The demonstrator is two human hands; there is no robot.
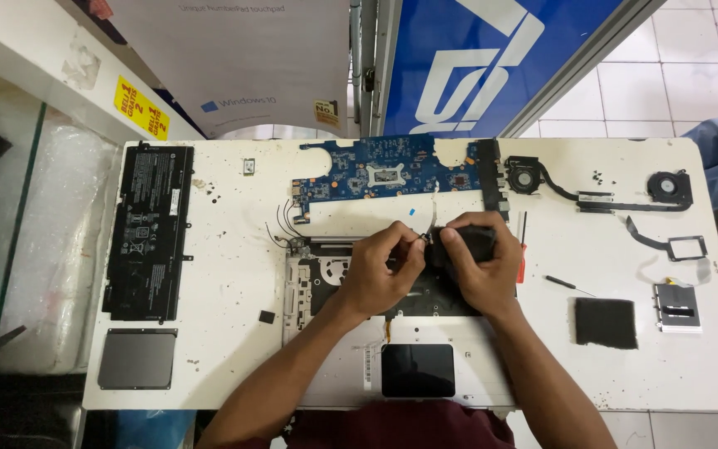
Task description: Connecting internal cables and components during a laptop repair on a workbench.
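Here both hands (434, 262) grip a black part (469, 243) over the laptop base (326, 333).

We see the left hand (380, 274) and right hand (479, 266) meeting over the opened laptop base (326, 333), pinching a small black part (469, 241) between them. Behind lies the blue motherboard (392, 176); the black battery (149, 231) sits at left, the twin-fan heat pipe (600, 191) at right.

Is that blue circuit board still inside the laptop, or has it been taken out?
Out. The blue circuit board lies bare on the white table, above the laptop shell.
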